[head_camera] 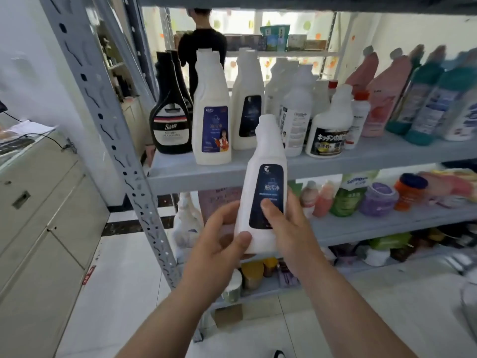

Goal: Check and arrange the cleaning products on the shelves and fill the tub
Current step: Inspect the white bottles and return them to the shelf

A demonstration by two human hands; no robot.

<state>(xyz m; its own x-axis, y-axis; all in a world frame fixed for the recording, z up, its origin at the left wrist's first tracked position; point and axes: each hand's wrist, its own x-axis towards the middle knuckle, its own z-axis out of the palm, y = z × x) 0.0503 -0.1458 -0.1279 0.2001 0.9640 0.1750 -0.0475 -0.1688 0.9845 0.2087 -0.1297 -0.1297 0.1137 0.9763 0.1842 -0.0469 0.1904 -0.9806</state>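
Item: white oil-stain cleaner bottle (267, 156), dark blue label. Held upright with the label facing me, likely for checking. My left hand (219, 236) grips its base and my right hand (291, 228) wraps its side, thumb on the label; both grips closed round it. Location: off the shelf (196, 174), before its front edge, near a matching bottle (247, 99).

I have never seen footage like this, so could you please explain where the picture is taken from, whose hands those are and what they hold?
No machine here: a person wears a head camera that looks down at their own hands. The left hand and right hand both grip a white bottle with a dark blue label, in front of a grey metal shelf. On it stand a black Sam bottle, more white bottles, then pink bottles and teal bottles.
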